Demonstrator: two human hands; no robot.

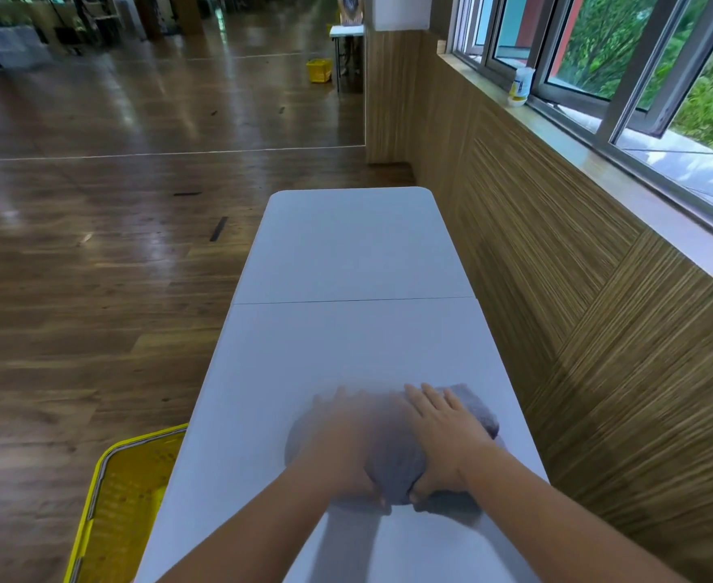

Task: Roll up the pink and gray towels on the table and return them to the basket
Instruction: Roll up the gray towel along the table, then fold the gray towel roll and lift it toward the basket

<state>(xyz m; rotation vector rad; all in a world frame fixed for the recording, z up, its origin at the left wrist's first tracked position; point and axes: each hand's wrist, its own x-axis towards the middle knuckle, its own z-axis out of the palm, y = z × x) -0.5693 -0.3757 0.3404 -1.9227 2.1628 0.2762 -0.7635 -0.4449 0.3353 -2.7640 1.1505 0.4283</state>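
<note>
While both hands press down on it, the gray towel [392, 452] lies bunched on the near part of the white counter [346, 254], a little right of the counter's middle line. Its long axis runs roughly across the counter, tilted so that the right end points away and toward the wall side while the left end sits nearer the counter's middle. The right end [472, 406] shows as a thick folded or rolled edge sticking out past the fingers; the left part is smeared by motion blur, so its outline there cannot be told.

The right hand [443, 435] lies flat on top of the towel, fingers spread and pointing away from the person, thumb tucked under the near edge of the cloth; its grip is open-palmed, pressing more than clasping. The left hand [342, 439] is heavily blurred; it lies on the towel's left part with fingers forward and the thumb at the near edge, close to the right thumb, and how far its grip is closed cannot be told.

A yellow basket [106, 502] stands on the wooden floor [94, 267] just beside the counter's left near corner, below the counter top; what lies in it cannot be made out. The far half of the counter is bare beyond the seam. A panelled wall [578, 330] with windows runs along the right side.
</note>
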